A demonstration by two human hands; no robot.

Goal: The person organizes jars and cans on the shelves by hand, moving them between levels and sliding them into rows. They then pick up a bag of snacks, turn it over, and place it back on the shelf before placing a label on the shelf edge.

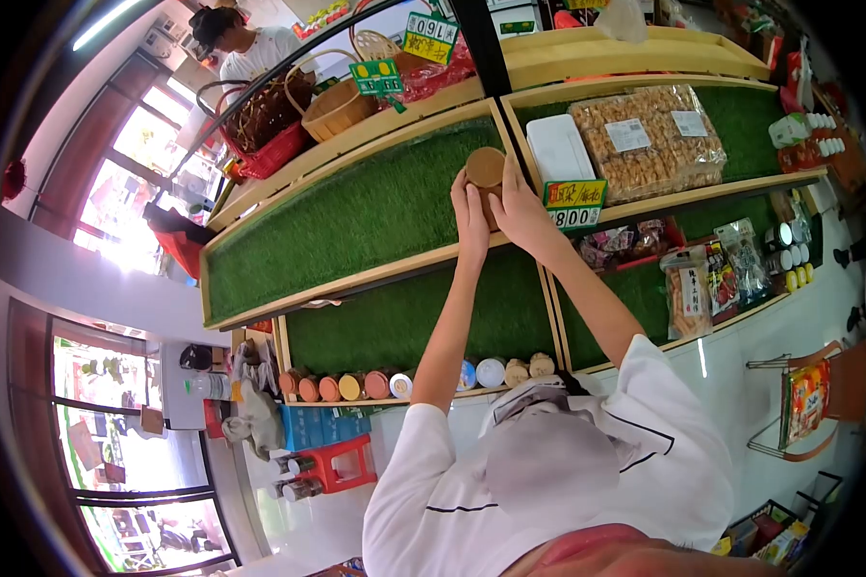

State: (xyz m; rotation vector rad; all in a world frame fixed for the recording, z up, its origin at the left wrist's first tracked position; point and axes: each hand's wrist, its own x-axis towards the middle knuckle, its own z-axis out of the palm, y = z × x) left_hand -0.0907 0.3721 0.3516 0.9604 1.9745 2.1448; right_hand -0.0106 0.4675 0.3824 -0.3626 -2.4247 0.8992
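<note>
A round brown-lidded container (486, 167) stands at the right end of the green-lined shelf section (356, 212), close to the wooden divider. My left hand (470, 216) is wrapped round its left side, fingers pointing up. On the other side my right hand (523, 210) grips it, its fingers along the edge of the lid. The container's body is mostly hidden between both hands. Just right of my right hand is a green and yellow price sign (574, 203), with a white box (560, 149) and packs of bagged snacks (649, 139) behind it.
Several lidded jars (377, 385) line the lower shelf's front edge. Bagged goods (688, 293) lie at lower right. Baskets (342, 111) stand on the upper ledge, with a person (255, 53) behind. A red stool (351, 466) is at lower left, a chair (808, 399) at right.
</note>
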